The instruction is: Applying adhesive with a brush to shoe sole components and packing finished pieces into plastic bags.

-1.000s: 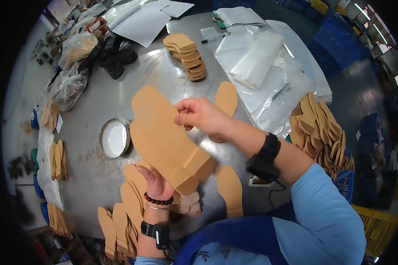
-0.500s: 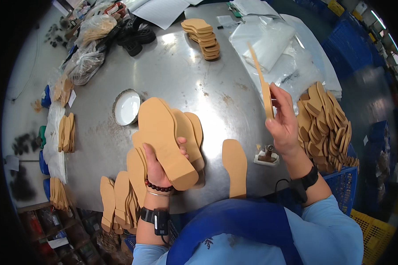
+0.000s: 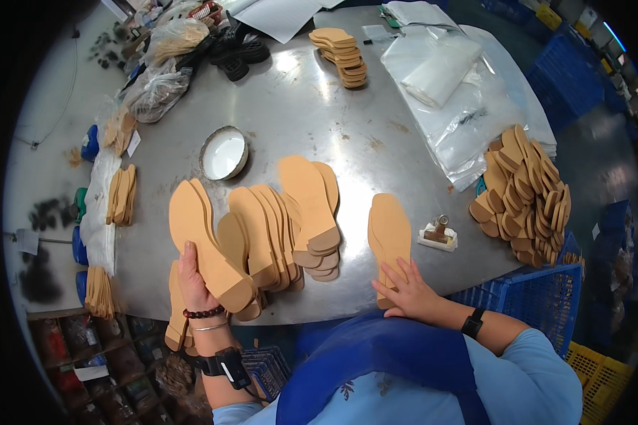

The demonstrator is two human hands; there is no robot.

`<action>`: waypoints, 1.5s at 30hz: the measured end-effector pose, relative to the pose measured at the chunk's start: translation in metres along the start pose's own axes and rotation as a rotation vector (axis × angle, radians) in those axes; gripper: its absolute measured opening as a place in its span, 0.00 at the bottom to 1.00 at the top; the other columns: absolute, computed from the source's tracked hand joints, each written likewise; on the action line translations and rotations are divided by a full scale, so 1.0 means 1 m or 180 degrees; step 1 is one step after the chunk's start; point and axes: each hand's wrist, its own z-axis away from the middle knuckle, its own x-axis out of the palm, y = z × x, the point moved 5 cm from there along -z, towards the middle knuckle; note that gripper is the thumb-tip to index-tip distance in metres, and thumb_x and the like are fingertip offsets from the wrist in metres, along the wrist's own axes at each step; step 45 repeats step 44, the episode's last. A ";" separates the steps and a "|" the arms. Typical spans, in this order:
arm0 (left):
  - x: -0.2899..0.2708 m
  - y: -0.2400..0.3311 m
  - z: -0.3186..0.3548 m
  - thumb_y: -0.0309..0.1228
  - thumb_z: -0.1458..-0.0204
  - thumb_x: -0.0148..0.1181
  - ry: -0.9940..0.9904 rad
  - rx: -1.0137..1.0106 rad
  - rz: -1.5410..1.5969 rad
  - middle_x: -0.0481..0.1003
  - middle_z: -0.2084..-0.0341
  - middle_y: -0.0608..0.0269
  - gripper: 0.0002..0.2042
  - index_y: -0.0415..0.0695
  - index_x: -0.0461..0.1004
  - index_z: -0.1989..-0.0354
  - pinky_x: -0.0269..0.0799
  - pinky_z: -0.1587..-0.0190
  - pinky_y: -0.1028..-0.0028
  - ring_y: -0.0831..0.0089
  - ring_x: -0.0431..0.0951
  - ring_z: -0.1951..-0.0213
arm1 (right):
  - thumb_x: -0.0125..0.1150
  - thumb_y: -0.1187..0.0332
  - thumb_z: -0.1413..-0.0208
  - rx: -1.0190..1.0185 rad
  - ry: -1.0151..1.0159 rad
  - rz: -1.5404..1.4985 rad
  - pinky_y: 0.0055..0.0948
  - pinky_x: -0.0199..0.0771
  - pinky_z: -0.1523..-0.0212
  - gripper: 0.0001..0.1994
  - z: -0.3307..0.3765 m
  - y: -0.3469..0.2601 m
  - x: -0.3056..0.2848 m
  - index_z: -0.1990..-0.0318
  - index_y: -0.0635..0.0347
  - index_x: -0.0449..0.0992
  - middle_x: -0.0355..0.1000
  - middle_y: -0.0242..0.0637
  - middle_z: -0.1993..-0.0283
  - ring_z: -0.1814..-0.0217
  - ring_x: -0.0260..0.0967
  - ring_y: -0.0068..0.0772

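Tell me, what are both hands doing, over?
Left hand gripping fanned tan shoe insoles. Right hand flat on tan insole pair at metal table edge. Nothing blocking.

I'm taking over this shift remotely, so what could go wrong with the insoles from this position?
The left hand grips a fanned stack of tan insoles by the heel ends alone, so loose ones could slide out over the table edge. The right hand rests on the insole pair, whose heels overhang the near edge and might tip off. The small white bowl sits close behind the fan and could be knocked.
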 end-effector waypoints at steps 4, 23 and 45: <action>-0.020 0.024 -0.001 0.38 0.38 0.54 0.0151 0.0110 -0.0376 0.77 0.72 0.67 0.12 0.42 0.73 0.56 0.76 0.71 0.78 0.76 0.78 0.72 | 0.62 0.42 0.53 0.0066 0.0141 -0.0095 0.70 0.49 0.37 0.39 -0.003 0.000 -0.003 0.35 0.49 0.63 0.49 0.56 0.30 0.30 0.44 0.67; -0.058 -0.011 -0.027 0.32 0.55 0.67 -0.0182 0.0846 -0.4815 0.64 0.45 0.45 0.31 0.41 0.66 0.39 0.62 0.41 0.61 0.51 0.65 0.43 | 0.74 0.73 0.71 -0.0271 0.0135 -0.2150 0.45 0.59 0.36 0.32 -0.047 -0.025 -0.103 0.50 0.52 0.71 0.52 0.44 0.33 0.34 0.50 0.54; 0.064 -0.018 -0.009 0.23 0.42 0.55 -0.1894 0.0184 -0.1722 0.75 0.54 0.61 0.21 0.42 0.66 0.39 0.71 0.50 0.76 0.74 0.75 0.56 | 0.66 0.67 0.55 0.0408 0.2815 -0.0793 0.43 0.60 0.36 0.10 -0.114 -0.008 -0.178 0.64 0.54 0.78 0.63 0.42 0.38 0.36 0.58 0.52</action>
